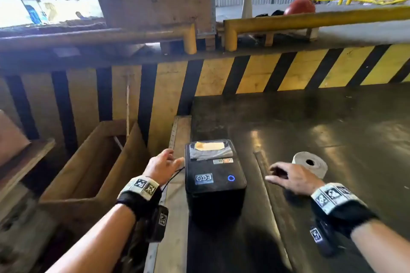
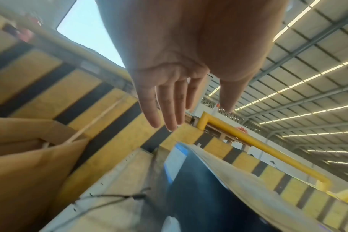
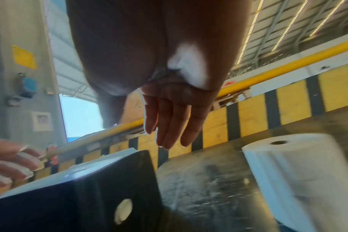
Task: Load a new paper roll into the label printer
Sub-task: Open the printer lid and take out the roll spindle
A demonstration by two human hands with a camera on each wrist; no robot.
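A black label printer (image 1: pixel 214 175) with its lid down and a lit blue button stands on the dark table top (image 1: pixel 321 131); its black body shows in the left wrist view (image 2: pixel 199 196) and the right wrist view (image 3: pixel 79 188). A white paper roll (image 1: pixel 310 163) stands on end to the printer's right, also seen in the right wrist view (image 3: pixel 300 177). My left hand (image 1: pixel 165 165) hovers open just left of the printer, fingers straight (image 2: pixel 165 106). My right hand (image 1: pixel 290 176) hovers open between printer and roll, fingers extended (image 3: pixel 169 122), holding nothing.
A wooden strip (image 1: pixel 175 184) edges the table on the left, with an open cardboard box (image 1: pixel 97 162) beyond it. A yellow-and-black striped wall (image 1: pixel 244 73) and yellow rails (image 1: pixel 310 17) stand behind. A thin black cable (image 1: pixel 175 175) leaves the printer's left side.
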